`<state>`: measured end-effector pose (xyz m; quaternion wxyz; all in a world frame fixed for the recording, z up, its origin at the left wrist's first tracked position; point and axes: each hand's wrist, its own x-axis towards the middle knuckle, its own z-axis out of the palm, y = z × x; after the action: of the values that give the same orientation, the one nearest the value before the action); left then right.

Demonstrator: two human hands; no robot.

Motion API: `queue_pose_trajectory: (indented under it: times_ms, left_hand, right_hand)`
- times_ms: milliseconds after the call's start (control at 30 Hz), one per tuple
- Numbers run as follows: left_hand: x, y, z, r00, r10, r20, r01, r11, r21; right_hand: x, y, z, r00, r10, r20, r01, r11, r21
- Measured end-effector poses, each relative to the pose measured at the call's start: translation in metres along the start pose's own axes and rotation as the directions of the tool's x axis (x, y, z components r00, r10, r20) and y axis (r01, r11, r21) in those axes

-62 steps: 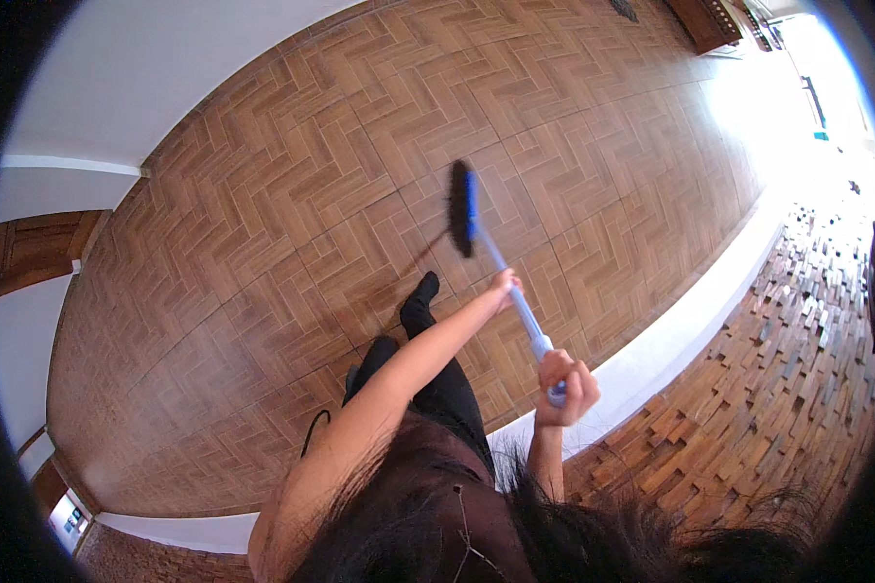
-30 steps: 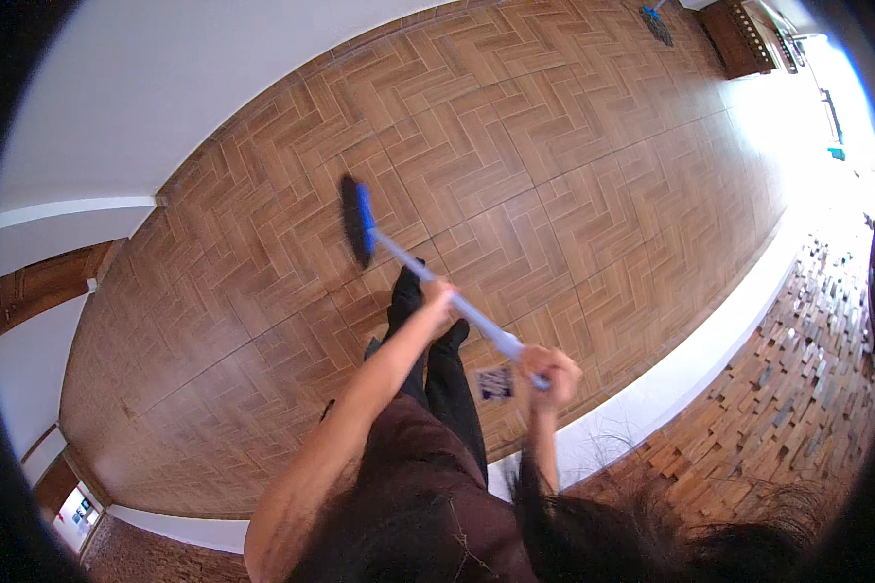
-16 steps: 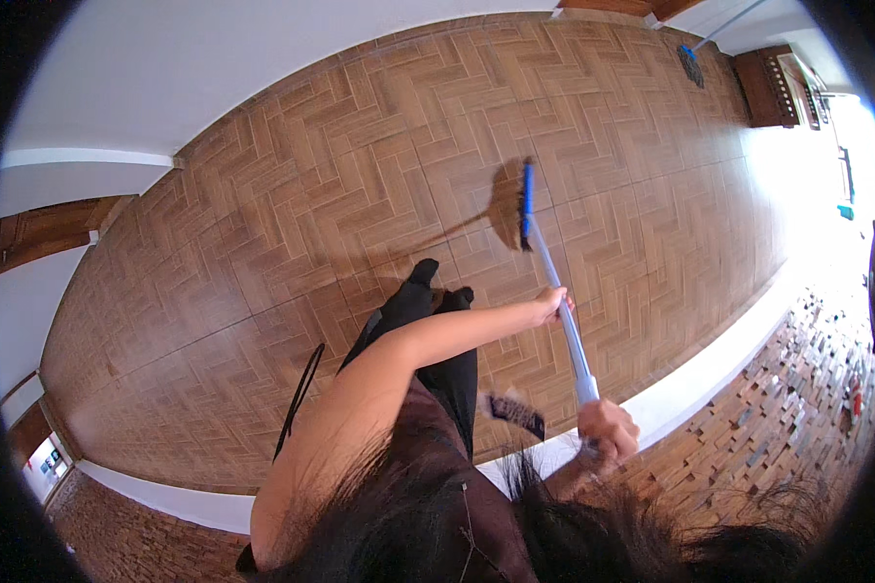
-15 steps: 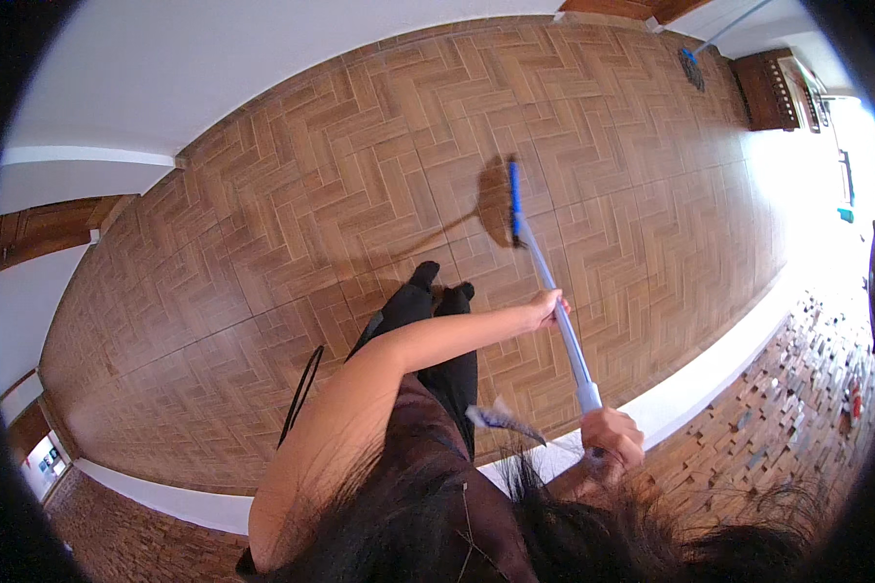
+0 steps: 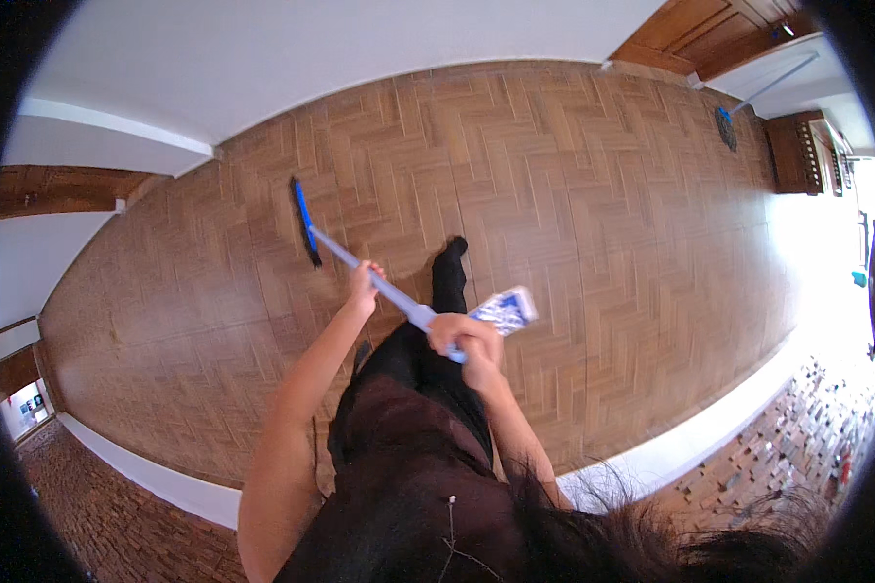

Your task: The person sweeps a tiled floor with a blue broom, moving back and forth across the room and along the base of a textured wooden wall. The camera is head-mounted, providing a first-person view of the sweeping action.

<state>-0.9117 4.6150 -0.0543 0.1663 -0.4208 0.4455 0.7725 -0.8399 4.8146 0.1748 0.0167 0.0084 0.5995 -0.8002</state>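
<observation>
A broom with a blue head (image 5: 303, 209) and dark bristles reaches out to the left over the floor. Its pale blue-grey handle (image 5: 397, 295) slants back toward my body. Partway along it, my left hand (image 5: 365, 284) is wrapped round the handle. My right hand (image 5: 469, 342) grips the handle nearer its top end, in front of my waist. A blurred blue-and-white piece that looks like a label (image 5: 507, 310) sticks out beside my right hand. Whether the bristles touch the floor is hard to tell.
Brown wood-look tile floor (image 5: 525, 185) lies around my dark-clad foot (image 5: 450, 255). A white wall (image 5: 292, 58) bounds the far side. At the far right, a mop (image 5: 726, 128) leans near dark wooden furniture (image 5: 797, 155). A white ledge (image 5: 671, 442) borders the near right.
The broom head has swung from the middle over to the left. Both hands have moved left with the handle, and my right hand has come farther forward from near my right side.
</observation>
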Motion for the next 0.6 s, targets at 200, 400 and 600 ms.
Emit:
queue_pose_trajectory:
  times_ms: [200,400,600]
  left_hand:
    - [0.117,0.047,0.0,0.998,0.035,-0.043,-0.039,0.994,-0.106]
    - [0.159,-0.023,0.137,0.976,-0.214,0.037,0.153,0.799,0.581]
    - [0.057,-0.102,0.317,0.78,-0.498,0.379,0.036,0.641,0.767]
  right_hand:
    - [0.107,0.069,0.004,0.997,-0.028,0.065,0.031,0.999,-0.042]
    - [0.14,0.036,-0.088,0.918,-0.184,-0.352,0.146,0.98,-0.133]
    - [0.115,-0.064,-0.131,0.672,-0.479,-0.565,0.263,0.867,-0.423]
